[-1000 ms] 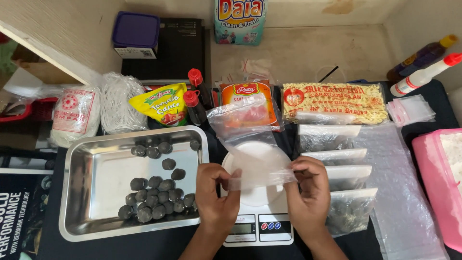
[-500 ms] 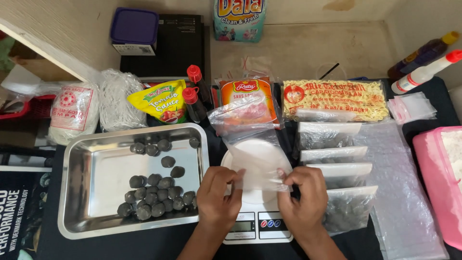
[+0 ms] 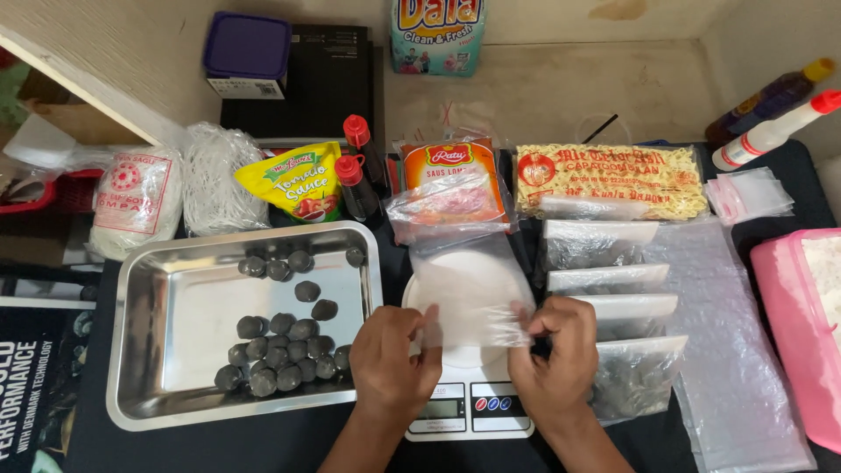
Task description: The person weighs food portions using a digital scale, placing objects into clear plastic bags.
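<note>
Head view, lower middle of the frame: we see our left hand [image 3: 394,359] and right hand [image 3: 556,355] working a small clear plastic bag [image 3: 469,298] over the round white platform of a kitchen scale [image 3: 469,412]. The fingertips of both hands are pinched together on the bag's near edge, one hand at each side of its mouth, so the film is stretched between them and lies over the platform. We cannot tell whether the mouth is already parted.

Left of the hands, a steel tray [image 3: 166,350] holds a heap of dark round balls [image 3: 280,350], most gathered at its lower right corner, a few loose nearer its top edge. Right of the scale, a column of filled clear bags [image 3: 613,298] lies overlapped on a sheet of plastic [image 3: 736,350]. Above the scale we find an orange sauce pouch [image 3: 451,171] under another loose bag, a yellow sauce pouch [image 3: 293,180], two red-capped bottles [image 3: 355,171] and a pack of dry noodles [image 3: 609,180].

We judge the risks small but real. The film is thin and slippery, so a pinch that takes both layers would keep the mouth shut. Pressing down on the platform would upset the reading. A wrist swung left could knock the tray's rim and set the balls rolling.
</note>
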